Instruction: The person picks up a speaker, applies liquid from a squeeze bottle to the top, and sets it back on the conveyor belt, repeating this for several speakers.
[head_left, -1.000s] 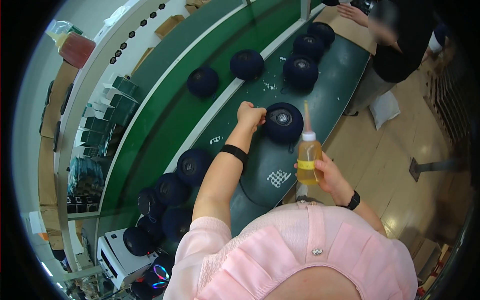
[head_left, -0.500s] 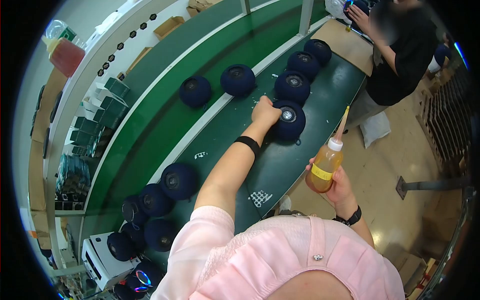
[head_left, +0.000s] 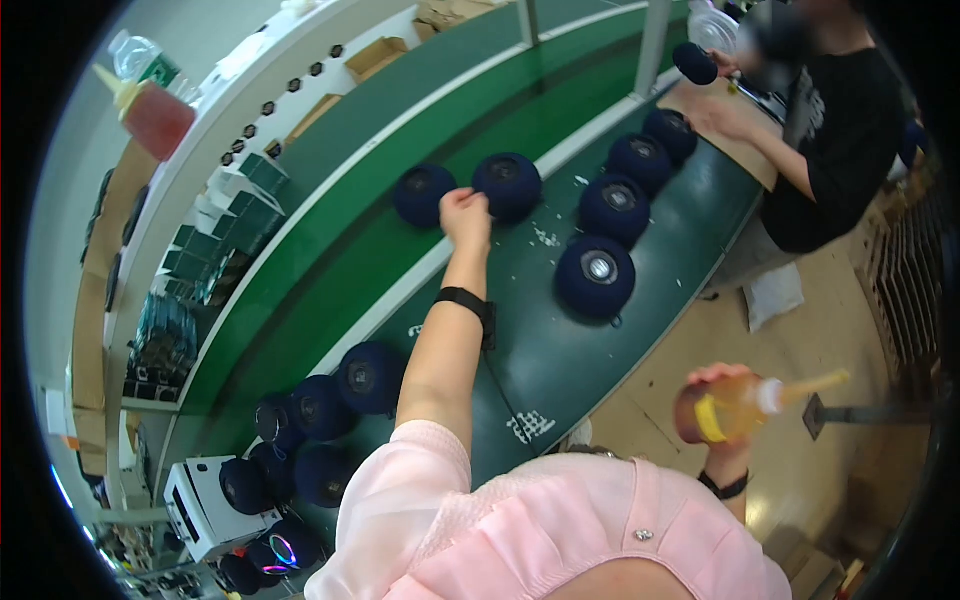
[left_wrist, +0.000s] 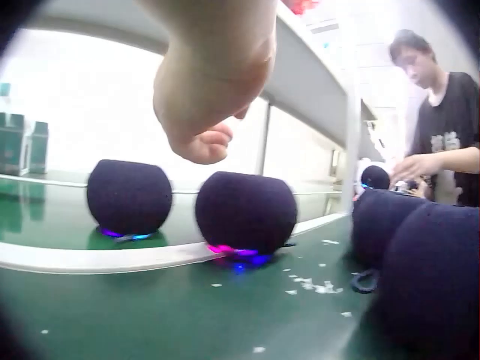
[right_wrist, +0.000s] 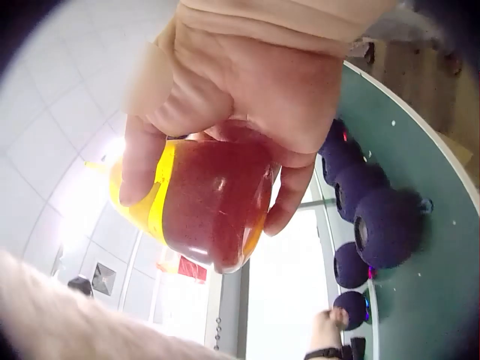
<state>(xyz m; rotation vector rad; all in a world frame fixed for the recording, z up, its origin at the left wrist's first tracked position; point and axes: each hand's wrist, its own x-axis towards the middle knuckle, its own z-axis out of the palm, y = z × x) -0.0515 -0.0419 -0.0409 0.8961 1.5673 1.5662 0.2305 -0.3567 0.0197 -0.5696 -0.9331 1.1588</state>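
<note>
My left hand (head_left: 466, 218) reaches over the green bench with loosely curled fingers and holds nothing. In the head view it overlaps the gap between two round dark-blue fabric speakers, one on the left (head_left: 423, 197) and one on the right (head_left: 510, 187). From the left wrist, the fingers hang just above the right speaker, whose underside glows pink and blue. My right hand (right_wrist: 255, 90) grips a squeeze bottle (right_wrist: 217, 195) of amber liquid with a yellow band. Off the bench's near edge, the bottle (head_left: 735, 408) lies tilted sideways, its long nozzle pointing right.
Several more speakers (head_left: 597, 278) form a row toward the far right. Another cluster (head_left: 370, 378) stands at the left, by a white machine (head_left: 205, 505). At the bench's far end, a person in black (head_left: 850, 130) handles a speaker. A red-liquid bottle (head_left: 160, 120) sits on the shelf.
My left hand has pushed a speaker up to the row's near end, let it go and moved left to the two back speakers. The right hand has tipped the bottle from upright to sideways.
</note>
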